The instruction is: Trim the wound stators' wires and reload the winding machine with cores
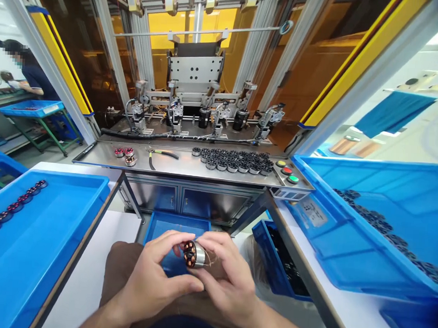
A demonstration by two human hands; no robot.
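Note:
In front of my lap I hold a motor stator (pixel 199 255) tilted on its side, its copper windings facing left and thin wires trailing from its right end. My left hand (pixel 154 275) curls round the winding side, index finger on top and thumb below. My right hand (pixel 232 276) pinches the metal ring between fingers and thumb. On the steel bench ahead, a few wound stators (pixel 130 160) sit at the left, beside cutting pliers (pixel 163 154) with black and yellow-green handles. Many dark stator cores (pixel 233 161) stand in rows to the right.
A machine with several clamp fixtures (pixel 176 114) rises behind the bench. Push buttons (pixel 287 171) are at the bench's right end. Blue trays with stators flank me: a left tray (pixel 67 215) and a deep right bin (pixel 346 251). A person (pixel 37 71) works at far left.

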